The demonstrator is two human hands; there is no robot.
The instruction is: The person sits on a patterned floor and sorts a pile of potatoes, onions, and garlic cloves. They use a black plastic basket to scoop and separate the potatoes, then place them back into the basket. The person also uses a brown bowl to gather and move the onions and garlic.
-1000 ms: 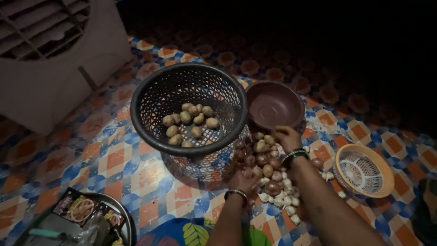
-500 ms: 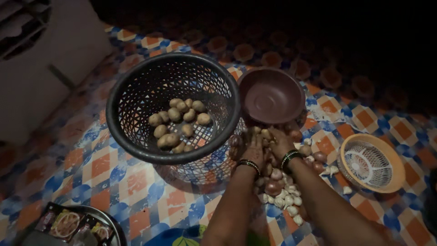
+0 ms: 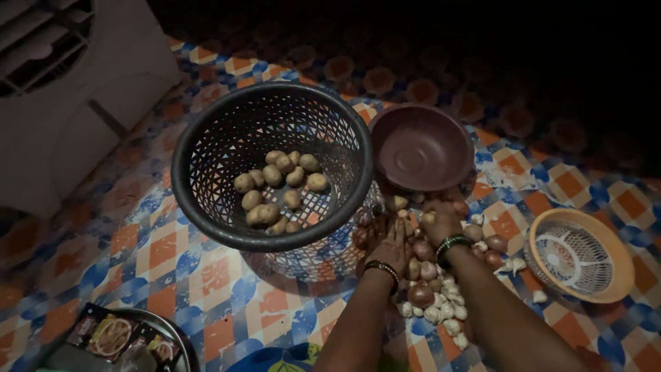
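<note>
Our left hand [image 3: 391, 242] and right hand [image 3: 441, 222] lie side by side, palms down on the heap of potatoes, onions and garlic [image 3: 430, 275]; in the dim light we cannot tell whether either has closed on anything. The black mesh basket [image 3: 206, 138] with potatoes stands just left, nearer our left hand.

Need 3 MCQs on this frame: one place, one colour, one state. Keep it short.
1. Where are the potatoes that are already set apart?
A. black basket
B. brown bowl
C. orange basket

2. What colour is the rim of the small basket on the right?
A. green
B. orange
C. black

3. What state is the brown bowl in?
A. full of garlic
B. upside down
C. empty

Answers: 1 A, they lie on the black mesh floor; 2 B, orange rim around white mesh; 3 C, its bare inside shows.
</note>
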